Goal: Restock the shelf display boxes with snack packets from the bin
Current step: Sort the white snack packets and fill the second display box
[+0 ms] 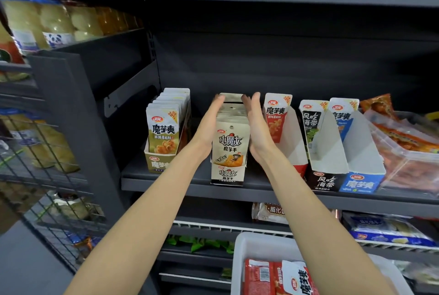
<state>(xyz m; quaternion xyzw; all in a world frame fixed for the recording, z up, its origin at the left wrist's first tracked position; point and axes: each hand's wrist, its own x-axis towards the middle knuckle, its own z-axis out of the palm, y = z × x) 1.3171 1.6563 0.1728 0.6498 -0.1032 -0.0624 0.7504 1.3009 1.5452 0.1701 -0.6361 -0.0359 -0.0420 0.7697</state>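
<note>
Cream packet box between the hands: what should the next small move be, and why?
Probably let go and reach down to the white bin for a red packet. The cream box looks full, with the left hand and right hand flat against its packets, while the red box beside it shows only one packet at the back.

Olive packets (163,129) read 魔芋爽 with a 20% badge, cream display box (228,174) said 小魔女 魔芋干, black box (326,181) said 风吃海带.
</note>
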